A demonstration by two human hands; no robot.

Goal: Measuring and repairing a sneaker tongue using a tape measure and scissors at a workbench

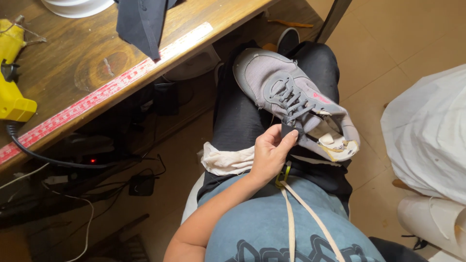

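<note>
Fingers (285, 138) of left hand (268, 156) pinch shoe (291, 99) tongue; right unseen

Warm, even indoor light falls from above, bright on the brown wooden desk (73, 58) and the pale tiled floor (388, 43). Deep shadow pools beneath the desk. Everything looks sharp, without glare.

shoe (286, 92) on lap, table (73, 63) to left
</note>
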